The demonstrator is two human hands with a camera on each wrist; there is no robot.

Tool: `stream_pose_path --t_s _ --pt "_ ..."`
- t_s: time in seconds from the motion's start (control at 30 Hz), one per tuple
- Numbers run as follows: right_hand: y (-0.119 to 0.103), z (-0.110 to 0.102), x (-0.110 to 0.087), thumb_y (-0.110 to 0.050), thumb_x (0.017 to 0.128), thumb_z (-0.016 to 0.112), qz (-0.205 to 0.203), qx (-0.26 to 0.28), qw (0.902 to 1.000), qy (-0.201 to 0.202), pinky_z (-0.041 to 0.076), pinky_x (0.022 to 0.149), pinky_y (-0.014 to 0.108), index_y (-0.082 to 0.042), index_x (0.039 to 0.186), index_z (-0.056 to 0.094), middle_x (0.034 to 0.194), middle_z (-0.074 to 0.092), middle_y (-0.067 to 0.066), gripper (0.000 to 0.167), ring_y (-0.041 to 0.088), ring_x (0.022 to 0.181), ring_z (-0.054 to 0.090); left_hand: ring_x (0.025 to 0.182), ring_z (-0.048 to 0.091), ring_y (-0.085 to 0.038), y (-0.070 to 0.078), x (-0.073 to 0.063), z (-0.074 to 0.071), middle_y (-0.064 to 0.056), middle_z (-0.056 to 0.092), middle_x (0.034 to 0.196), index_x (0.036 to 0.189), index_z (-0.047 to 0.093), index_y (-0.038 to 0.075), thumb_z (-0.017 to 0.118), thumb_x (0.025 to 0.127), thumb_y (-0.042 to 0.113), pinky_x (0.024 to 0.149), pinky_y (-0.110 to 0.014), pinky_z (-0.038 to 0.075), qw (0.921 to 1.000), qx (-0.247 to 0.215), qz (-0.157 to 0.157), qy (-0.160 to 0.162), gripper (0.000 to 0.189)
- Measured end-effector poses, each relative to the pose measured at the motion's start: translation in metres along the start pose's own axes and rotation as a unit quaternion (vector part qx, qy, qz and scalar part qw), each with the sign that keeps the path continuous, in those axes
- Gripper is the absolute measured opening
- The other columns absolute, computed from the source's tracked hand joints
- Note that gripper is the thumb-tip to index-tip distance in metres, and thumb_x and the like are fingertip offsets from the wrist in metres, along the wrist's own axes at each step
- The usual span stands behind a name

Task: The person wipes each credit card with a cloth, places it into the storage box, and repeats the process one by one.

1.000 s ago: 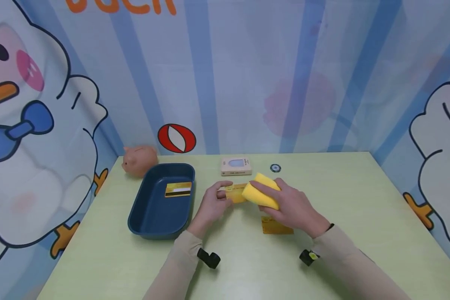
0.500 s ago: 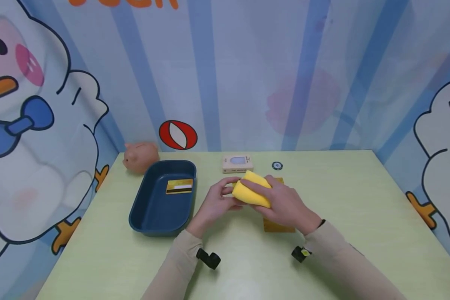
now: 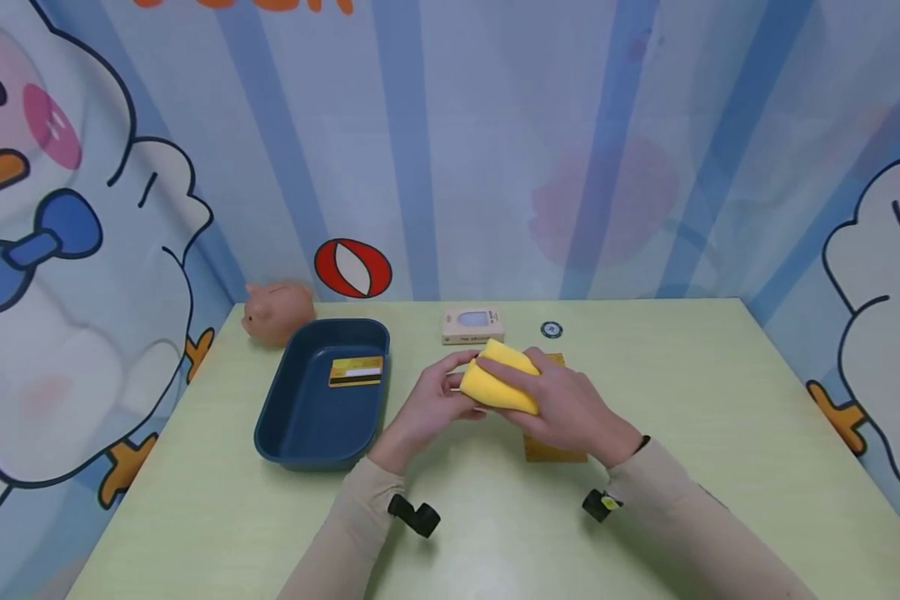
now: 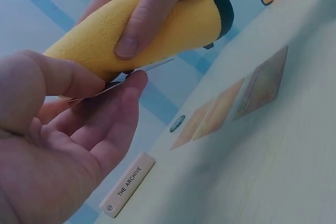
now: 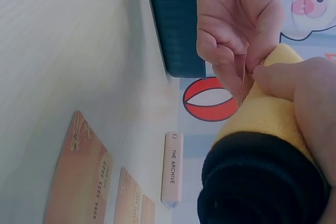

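My left hand (image 3: 437, 398) pinches a thin card (image 4: 160, 65) between thumb and fingers; it shows nearly edge-on in the left wrist view, and the cloth covers it in the head view. My right hand (image 3: 573, 408) grips a rolled yellow cloth (image 3: 498, 387) with a dark inner side, its end lying over that card right at my left fingertips. Below my right hand, a gold bank card (image 3: 555, 452) lies on the table, partly hidden. Further gold cards (image 4: 219, 109) lie in a row beyond it.
Left of my hands stands a dark blue tray (image 3: 270, 442) with a gold striped card (image 3: 356, 372) inside. Behind it sits a pink piggy bank (image 3: 277, 314). A small box (image 3: 472, 327) and a round chip (image 3: 551, 330) lie near the table's back edge.
My right hand has moved left with the cloth, which now hides the card in my left hand. Another gold card behind the right hand has come into sight. The last half second shows little motion.
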State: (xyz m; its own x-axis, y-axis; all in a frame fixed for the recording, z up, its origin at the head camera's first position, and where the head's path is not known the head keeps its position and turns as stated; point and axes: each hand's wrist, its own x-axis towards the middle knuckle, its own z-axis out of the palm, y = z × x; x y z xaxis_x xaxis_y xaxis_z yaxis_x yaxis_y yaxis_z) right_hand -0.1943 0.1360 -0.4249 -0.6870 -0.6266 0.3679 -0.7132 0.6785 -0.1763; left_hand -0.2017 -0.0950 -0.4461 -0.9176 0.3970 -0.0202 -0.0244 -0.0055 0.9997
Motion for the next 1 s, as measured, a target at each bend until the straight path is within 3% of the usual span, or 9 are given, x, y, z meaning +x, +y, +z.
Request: stream_pose_path --t_s 0.17,0.33,0.53,1.0 --pt "-0.0008 0.0006 -0.0002 -0.037 0.095 0.077 -0.001 -0.006 1.0000 0.003 0.047 0.052 0.028 -0.034 0.157 0.050 0.112 0.058 0.014 0.068 0.014 0.068 0.047 0.118 0.070 -0.034 0.0006 -0.0010 0.0019 -0.020 0.061 0.145 0.160 0.041 0.012 0.062 0.101 -0.004 0.093 -0.043 0.062 0.9998 -0.008 0.012 -0.015 0.065" --pt "-0.0015 0.0004 -0.0008 -0.038 0.094 0.077 -0.003 -0.016 0.9998 0.006 0.049 0.051 0.029 -0.034 0.157 0.050 0.112 0.056 0.016 0.069 0.015 0.066 0.048 0.121 0.069 -0.034 0.0003 -0.0017 0.0050 -0.019 0.059 0.148 0.162 0.037 0.013 0.061 0.102 -0.004 0.095 -0.042 0.060 0.9994 -0.016 0.023 -0.022 0.067" --pt "-0.0013 0.0011 -0.0026 -0.039 0.094 0.079 -0.004 -0.026 0.9996 0.012 0.052 0.052 0.033 -0.035 0.157 0.050 0.115 0.055 0.017 0.070 0.018 0.069 0.050 0.116 0.071 -0.032 0.0011 -0.0018 0.0079 -0.022 0.061 0.142 0.160 0.041 0.010 0.064 0.100 -0.005 0.094 -0.040 0.061 0.9992 -0.011 0.038 -0.004 0.066" --pt "0.0060 0.0059 -0.0056 -0.036 0.095 0.077 0.024 -0.036 0.9991 -0.002 0.049 0.050 0.030 -0.038 0.158 0.048 0.115 0.053 0.018 0.069 0.017 0.065 0.048 0.106 0.074 -0.028 0.0073 -0.0051 0.0034 -0.020 0.064 0.136 0.159 0.046 0.012 0.060 0.100 -0.010 0.091 -0.036 0.062 0.9982 0.014 0.029 0.051 0.065"
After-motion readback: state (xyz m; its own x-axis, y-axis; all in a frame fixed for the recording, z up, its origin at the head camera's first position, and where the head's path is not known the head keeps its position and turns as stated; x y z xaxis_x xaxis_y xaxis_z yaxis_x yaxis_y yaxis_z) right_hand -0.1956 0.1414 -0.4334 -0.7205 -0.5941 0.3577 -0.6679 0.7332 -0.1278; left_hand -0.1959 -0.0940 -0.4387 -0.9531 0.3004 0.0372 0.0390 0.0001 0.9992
